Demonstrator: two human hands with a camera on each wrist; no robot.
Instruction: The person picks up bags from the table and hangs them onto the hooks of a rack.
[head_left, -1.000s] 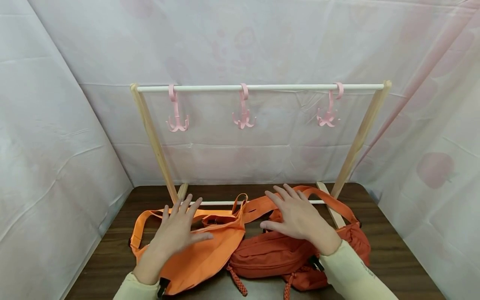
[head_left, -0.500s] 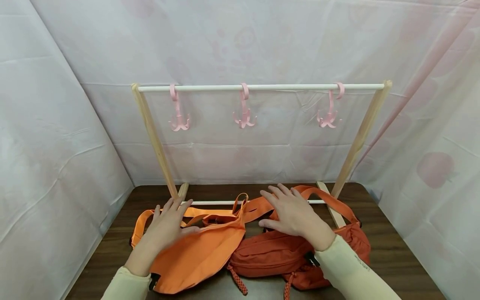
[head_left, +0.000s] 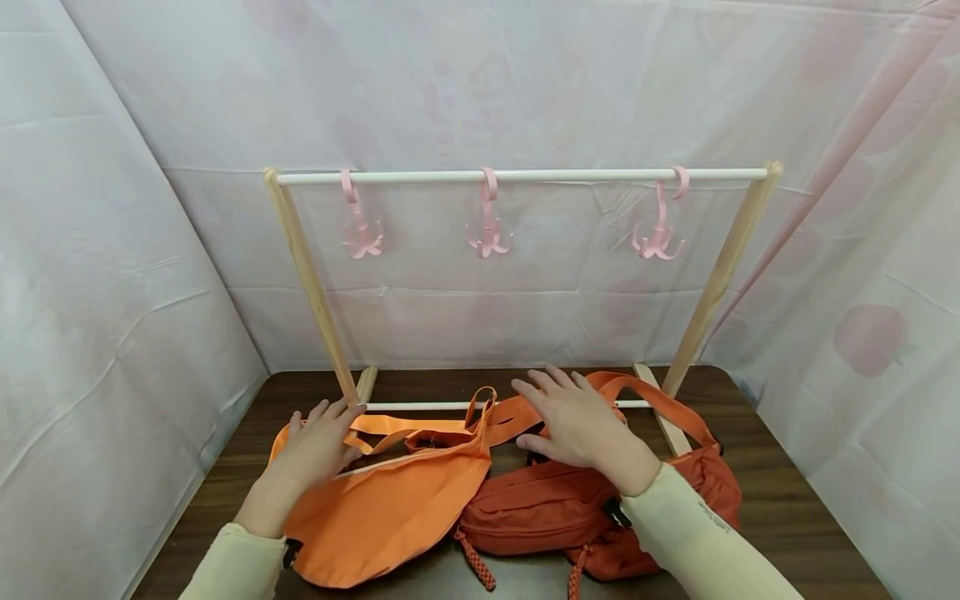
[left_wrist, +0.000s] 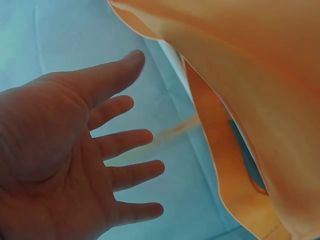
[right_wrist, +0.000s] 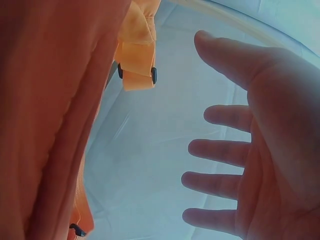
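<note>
My left hand (head_left: 317,450) hovers over the left side of a bright orange sling bag (head_left: 397,517), its fingers spread and holding nothing. In the left wrist view, the palm of the left hand (left_wrist: 65,165) is apart from the bag's fabric (left_wrist: 270,100). My right hand (head_left: 579,427) hangs over a rust-red waist bag (head_left: 536,508), also with straight, spread fingers. The right wrist view shows a gap between the right hand (right_wrist: 270,150) and the red bag (right_wrist: 55,100). Both bags lie side by side, their straps toward the back; the hands hide parts of them.
Behind the bags stands a rack with a white top rail (head_left: 577,175) and wooden posts (head_left: 723,275). Three pink hooks hang from the rail: left (head_left: 362,242), middle (head_left: 489,237) and right (head_left: 658,237). Pale curtains surround the dark wooden table (head_left: 795,508).
My left hand has moved left, away from the middle of the orange bag. The right hand has shifted slightly left. The left pink hook has turned a little; the bags lie as before.
</note>
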